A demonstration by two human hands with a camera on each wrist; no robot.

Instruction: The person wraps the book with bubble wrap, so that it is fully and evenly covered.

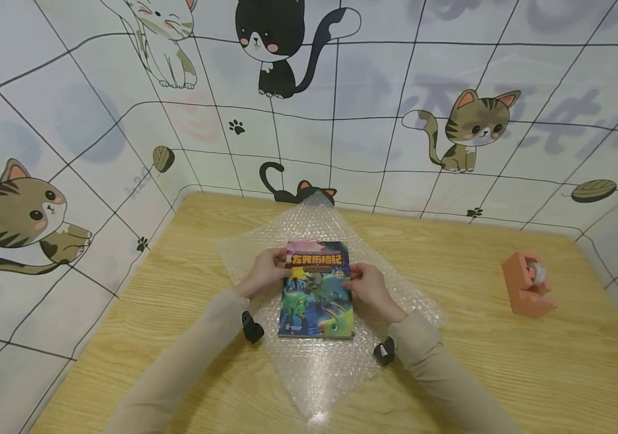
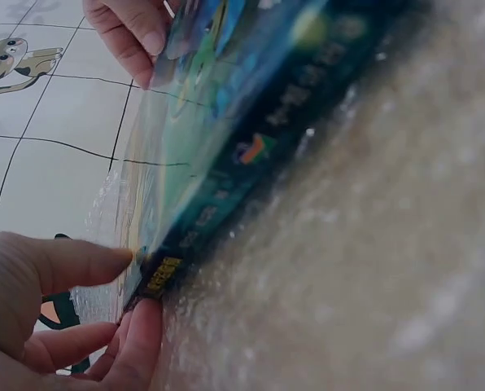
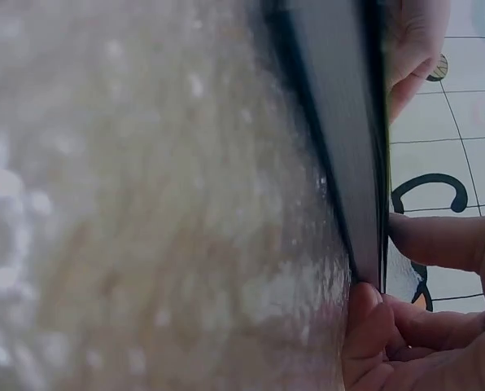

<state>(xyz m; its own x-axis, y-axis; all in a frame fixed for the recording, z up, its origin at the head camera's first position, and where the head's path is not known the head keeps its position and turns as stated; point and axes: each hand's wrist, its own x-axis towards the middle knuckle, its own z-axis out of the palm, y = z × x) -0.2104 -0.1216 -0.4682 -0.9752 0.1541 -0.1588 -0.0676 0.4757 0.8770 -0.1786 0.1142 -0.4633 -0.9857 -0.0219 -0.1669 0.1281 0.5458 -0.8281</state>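
A colourful book (image 1: 316, 301) is held cover up over the middle of a sheet of bubble wrap (image 1: 316, 367), which is spread cornerwise on the wooden worktop (image 1: 574, 361). Its spine edge is pinched between thumb and fingers in the grip of the left hand (image 1: 265, 271); its page edge is pinched likewise by the right hand (image 1: 372, 289). An orange tape dispenser (image 1: 526, 292) is placed well apart, to the right. The wall (image 1: 374, 141) behind is decorated with cats (image 1: 477, 123).
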